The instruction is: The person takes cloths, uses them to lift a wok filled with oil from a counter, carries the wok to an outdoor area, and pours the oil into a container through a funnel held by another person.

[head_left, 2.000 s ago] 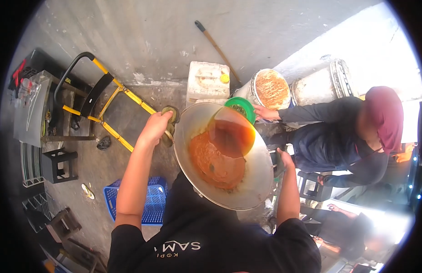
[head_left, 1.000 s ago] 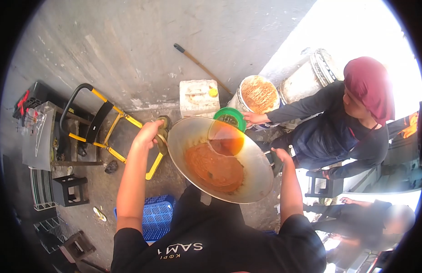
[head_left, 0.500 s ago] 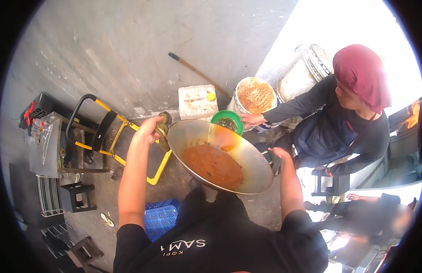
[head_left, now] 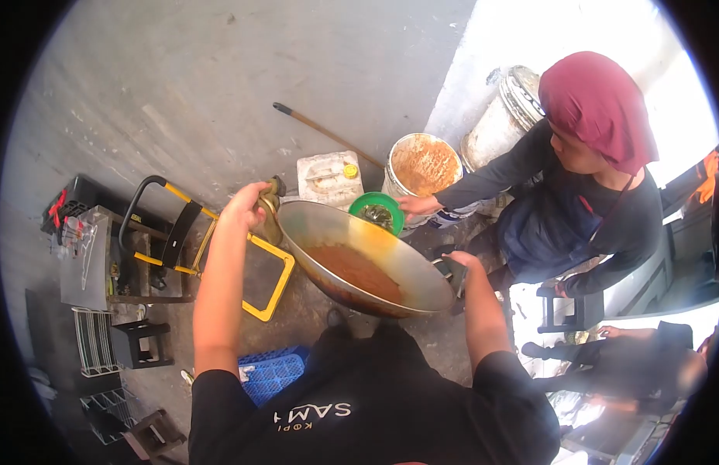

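Large steel wok point(head_left: 359, 263), held between the two hands at chest level, tilted with its far rim low; inside, a layer of orange-red sauce residue point(head_left: 356, 271) across the bowl. Left hand point(head_left: 247, 205): closed around a folded greenish cloth point(head_left: 270, 209) that pads the wok's left handle. Right hand point(head_left: 462, 267): closed on the wok's right handle, with a dark pad under the fingers. Green strainer point(head_left: 377, 211), just beyond the wok's far rim, holding dark wet scraps. Co-worker's hand point(head_left: 415, 204), gripping the right edge of the strainer; this person wears a maroon head covering and dark long sleeves and sits to the right of the right hand. White bucket point(head_left: 421, 167), crusted orange inside, directly behind the strainer. Second white bucket point(head_left: 503, 116), lying tilted, further right. White jerrycan point(head_left: 328, 178) with yellow cap, on the floor beyond the left hand. Long wooden-handled tool point(head_left: 328, 136), leaning on the concrete wall behind the jerrycan. Yellow-and-black hand truck point(head_left: 212, 248), flat on the floor under the left forearm. Blue plastic crate point(head_left: 270, 376), below the left elbow.
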Available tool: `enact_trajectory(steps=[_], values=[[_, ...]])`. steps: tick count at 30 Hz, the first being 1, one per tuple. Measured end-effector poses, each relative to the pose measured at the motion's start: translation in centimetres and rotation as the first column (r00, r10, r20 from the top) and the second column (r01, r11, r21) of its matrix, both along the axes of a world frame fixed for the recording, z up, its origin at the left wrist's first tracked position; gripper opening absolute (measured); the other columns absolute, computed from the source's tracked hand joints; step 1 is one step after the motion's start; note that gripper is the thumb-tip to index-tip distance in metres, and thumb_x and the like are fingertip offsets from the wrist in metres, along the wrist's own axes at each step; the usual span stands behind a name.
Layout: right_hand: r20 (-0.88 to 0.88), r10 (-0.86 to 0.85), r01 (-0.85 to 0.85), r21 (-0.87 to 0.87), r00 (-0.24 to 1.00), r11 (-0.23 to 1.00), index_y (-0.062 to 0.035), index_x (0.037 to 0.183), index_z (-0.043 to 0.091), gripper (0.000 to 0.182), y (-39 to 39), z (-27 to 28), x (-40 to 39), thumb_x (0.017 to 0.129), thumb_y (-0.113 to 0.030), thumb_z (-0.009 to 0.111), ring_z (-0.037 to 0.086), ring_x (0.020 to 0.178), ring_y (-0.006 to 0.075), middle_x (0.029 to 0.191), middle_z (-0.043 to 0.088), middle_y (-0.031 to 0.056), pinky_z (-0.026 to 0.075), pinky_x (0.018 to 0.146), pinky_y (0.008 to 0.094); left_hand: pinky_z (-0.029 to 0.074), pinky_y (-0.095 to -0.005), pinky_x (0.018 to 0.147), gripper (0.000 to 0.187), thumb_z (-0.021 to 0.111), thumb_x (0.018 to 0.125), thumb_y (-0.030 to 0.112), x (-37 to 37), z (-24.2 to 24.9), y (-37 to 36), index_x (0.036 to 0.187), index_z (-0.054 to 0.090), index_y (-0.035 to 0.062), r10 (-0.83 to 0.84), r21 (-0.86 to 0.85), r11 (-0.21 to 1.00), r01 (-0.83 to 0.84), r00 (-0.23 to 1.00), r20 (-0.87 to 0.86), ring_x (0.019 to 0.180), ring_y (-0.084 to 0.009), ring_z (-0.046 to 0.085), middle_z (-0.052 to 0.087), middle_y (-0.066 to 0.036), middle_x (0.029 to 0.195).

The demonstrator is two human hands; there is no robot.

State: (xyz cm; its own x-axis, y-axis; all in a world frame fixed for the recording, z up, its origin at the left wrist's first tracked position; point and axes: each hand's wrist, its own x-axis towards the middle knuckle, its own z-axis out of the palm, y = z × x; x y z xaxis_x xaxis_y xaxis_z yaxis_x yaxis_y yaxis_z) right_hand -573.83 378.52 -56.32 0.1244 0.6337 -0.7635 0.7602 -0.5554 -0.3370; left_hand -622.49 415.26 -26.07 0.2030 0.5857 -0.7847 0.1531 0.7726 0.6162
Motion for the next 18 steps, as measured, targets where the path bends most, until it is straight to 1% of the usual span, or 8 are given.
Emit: enact_trajectory(steps=[2,4,6,8,11,14,18], values=[[-0.039,-0.018,0.018,-0.003,0.999,1.000,0.0035,0.103,0.066,0.063,-0.3,-0.5,-0.6,0.098,-0.052,0.038,0.064,0.097,0.0338,0.102,0.067,0.0238,0.045,0.088,0.0421,0.032,-0.0176,0.037,0.015,0.059,0.090,0.025,0.9,0.4,0.1,0.094,0.058,0.0108,-0.007,-0.007,1.000,0.007,1.000,0.001,0.054,-0.0099,0.052,0.058,-0.001,0.078],[-0.080,-0.042,0.041,-0.004,0.996,0.999,0.0037,0.103,0.066,0.063,-0.4,-1.0,-1.2,0.098,-0.052,0.038,0.064,0.098,0.0336,0.103,0.067,0.0238,0.045,0.088,0.0419,0.030,-0.0164,0.030,0.021,0.057,0.090,0.028,1.9,1.0,0.2,0.091,0.059,0.0072,0.024,0.045,0.999,-0.022,0.999,-0.044,0.050,-0.0133,0.054,0.061,-0.004,0.074],[-0.117,-0.067,0.067,-0.005,0.991,0.998,0.0039,0.103,0.066,0.063,-0.6,-1.6,-1.7,0.098,-0.052,0.038,0.064,0.099,0.0335,0.104,0.066,0.0238,0.044,0.088,0.0416,0.031,-0.0163,0.030,0.021,0.057,0.090,0.027,2.9,1.9,0.3,0.092,0.059,0.0070,0.018,0.053,0.998,-0.015,0.997,-0.070,0.049,-0.0135,0.053,0.060,-0.005,0.074],[-0.154,-0.092,0.092,-0.003,0.984,0.996,0.0041,0.103,0.066,0.062,-0.9,-2.2,-2.2,0.098,-0.052,0.038,0.063,0.100,0.0334,0.105,0.066,0.0239,0.044,0.089,0.0414,0.032,-0.0178,0.037,0.015,0.060,0.089,0.024,3.7,2.8,0.0,0.094,0.058,0.0103,-0.013,0.038,0.999,0.015,0.998,-0.062,0.054,-0.0105,0.053,0.059,-0.002,0.078],[-0.206,-0.121,0.125,0.005,0.971,0.992,0.0043,0.103,0.066,0.062,-1.0,-2.8,-2.3,0.098,-0.052,0.039,0.063,0.101,0.0332,0.106,0.066,0.0240,0.044,0.089,0.0410,0.032,-0.0174,0.036,0.015,0.060,0.089,0.024,4.7,3.7,-0.4,0.094,0.058,0.0101,0.014,0.050,0.999,-0.012,0.999,-0.038,0.054,-0.0107,0.053,0.060,-0.003,0.078],[-0.259,-0.154,0.165,0.024,0.954,0.986,0.0046,0.104,0.066,0.062,-1.1,-3.3,-2.1,0.098,-0.051,0.039,0.063,0.102,0.0330,0.107,0.066,0.0240,0.044,0.089,0.0407,0.031,-0.0173,0.033,0.016,0.059,0.090,0.024,5.5,4.5,-0.8,0.094,0.058,0.0093,-0.019,0.070,0.997,0.024,0.998,-0.064,0.053,-0.0114,0.054,0.060,-0.004,0.077],[-0.345,-0.244,0.282,0.067,0.907,0.957,0.0050,0.104,0.066,0.062,-1.3,-4.1,-1.8,0.098,-0.051,0.039,0.062,0.103,0.0327,0.109,0.065,0.0241,0.044,0.090,0.0402,0.030,-0.0175,0.031,0.016,0.057,0.090,0.023,6.4,5.8,-2.0,0.095,0.057,0.0081,0.005,0.075,0.997,-0.002,0.999,-0.046,0.052,-0.0123,0.054,0.060,-0.005,0.077]])
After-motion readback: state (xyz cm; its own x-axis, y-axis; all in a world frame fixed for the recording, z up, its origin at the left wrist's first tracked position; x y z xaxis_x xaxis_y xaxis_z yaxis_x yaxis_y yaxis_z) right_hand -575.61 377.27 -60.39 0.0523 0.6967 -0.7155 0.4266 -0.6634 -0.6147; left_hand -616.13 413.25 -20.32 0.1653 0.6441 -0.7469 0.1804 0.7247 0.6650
